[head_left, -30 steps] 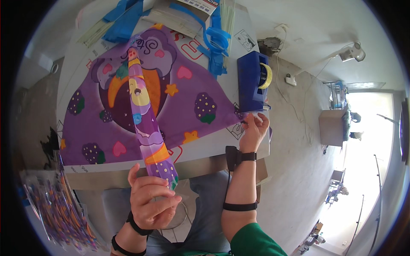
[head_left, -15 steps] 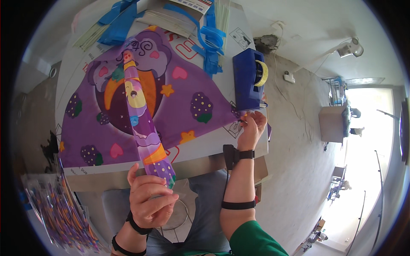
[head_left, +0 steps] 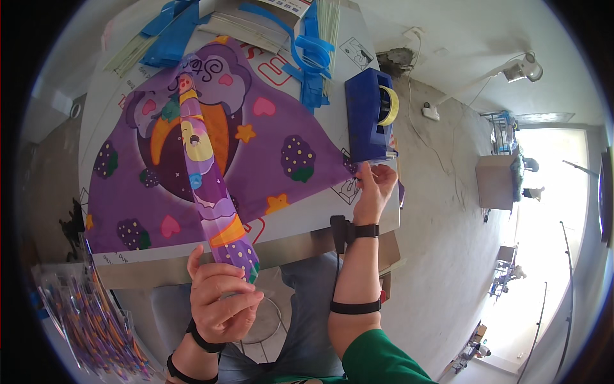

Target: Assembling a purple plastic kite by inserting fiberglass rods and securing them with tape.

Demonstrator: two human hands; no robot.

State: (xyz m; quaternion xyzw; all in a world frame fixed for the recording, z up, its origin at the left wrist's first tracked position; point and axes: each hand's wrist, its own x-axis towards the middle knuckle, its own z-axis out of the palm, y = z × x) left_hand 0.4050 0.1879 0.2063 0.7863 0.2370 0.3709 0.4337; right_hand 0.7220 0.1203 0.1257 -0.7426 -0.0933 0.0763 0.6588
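A large purple printed sheet [head_left: 262,173], shaped like a triangular kite, lies over the table with berries, hearts and stars on it. Along its middle runs a long, narrow, glossy purple strip [head_left: 208,182], its near end past the table's front edge. My left hand [head_left: 222,301] is closed on that near end, fingers curled around it. At the sheet's right corner, my right hand [head_left: 375,187] pinches the tip between thumb and fingers. Just beyond my right fingers stands a blue tape dispenser [head_left: 367,115] with a yellowish roll of tape [head_left: 388,105].
Blue strips [head_left: 313,70] and bundles of thin pale rods [head_left: 128,54] lie at the table's far side, near a box [head_left: 284,6]. Clear bags of colourful folded pieces [head_left: 96,320] stand at lower left. The table's metal front edge [head_left: 288,253] lies before my knees.
The view has shifted slightly, moving the table a little left and up in the picture. Both hands keep their holds on the strip and the sheet's corner.
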